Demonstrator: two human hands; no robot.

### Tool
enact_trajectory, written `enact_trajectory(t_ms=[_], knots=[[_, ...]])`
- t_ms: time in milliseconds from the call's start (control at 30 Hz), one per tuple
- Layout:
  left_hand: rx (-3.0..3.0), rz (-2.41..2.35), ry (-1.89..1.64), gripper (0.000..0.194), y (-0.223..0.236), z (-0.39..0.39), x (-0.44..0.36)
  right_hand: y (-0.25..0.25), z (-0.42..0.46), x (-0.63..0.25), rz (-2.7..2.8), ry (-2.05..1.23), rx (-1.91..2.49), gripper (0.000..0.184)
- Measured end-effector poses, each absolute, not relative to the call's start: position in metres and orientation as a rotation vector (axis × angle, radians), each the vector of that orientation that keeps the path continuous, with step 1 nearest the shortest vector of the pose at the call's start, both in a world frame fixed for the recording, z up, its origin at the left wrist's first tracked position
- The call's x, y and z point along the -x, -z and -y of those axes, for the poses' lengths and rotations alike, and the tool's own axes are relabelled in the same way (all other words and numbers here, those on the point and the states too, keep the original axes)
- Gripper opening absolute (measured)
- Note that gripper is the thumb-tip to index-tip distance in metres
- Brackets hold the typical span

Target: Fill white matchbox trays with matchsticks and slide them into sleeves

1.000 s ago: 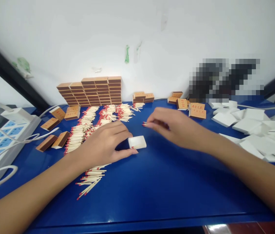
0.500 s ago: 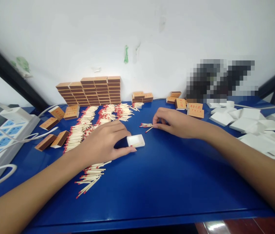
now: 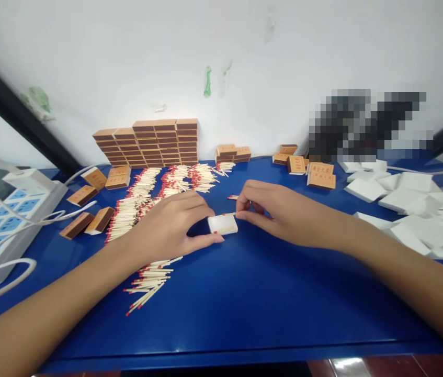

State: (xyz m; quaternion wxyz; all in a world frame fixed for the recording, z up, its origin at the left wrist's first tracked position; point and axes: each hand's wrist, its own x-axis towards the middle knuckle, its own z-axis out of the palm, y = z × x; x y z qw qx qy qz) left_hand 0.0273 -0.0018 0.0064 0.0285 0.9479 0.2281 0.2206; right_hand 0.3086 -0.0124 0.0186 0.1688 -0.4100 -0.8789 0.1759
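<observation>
A small white matchbox tray lies on the blue table between my hands. My left hand curls round its left side, thumb and fingers touching it. My right hand pinches a matchstick and holds it just above the tray's far right edge. A couple of loose matches lie just behind my right fingers. Rows of red-tipped matches stretch behind my left hand, and a smaller heap sits by my left wrist.
Stacked orange matchboxes line the wall, with loose ones at left and others at right. White inner trays are piled at far right. A white power strip with cables sits at far left.
My right hand picked a match from the small loose group and drew it back toward the white tray. My left hand stayed on the tray.
</observation>
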Motion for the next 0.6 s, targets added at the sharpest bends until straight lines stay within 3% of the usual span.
enact_trajectory(t_ms=[267, 600], knots=[[-2.926, -0.669, -0.699, 0.031, -0.005, 0.004, -0.027, -0.015, 0.021, -0.295, 2.386, -0.487, 1.039, 0.010], [-2.930, -0.688, -0.680, 0.031, -0.004, 0.001, -0.027, -0.016, 0.023, -0.288, 2.143, -0.880, 1.028, 0.019]])
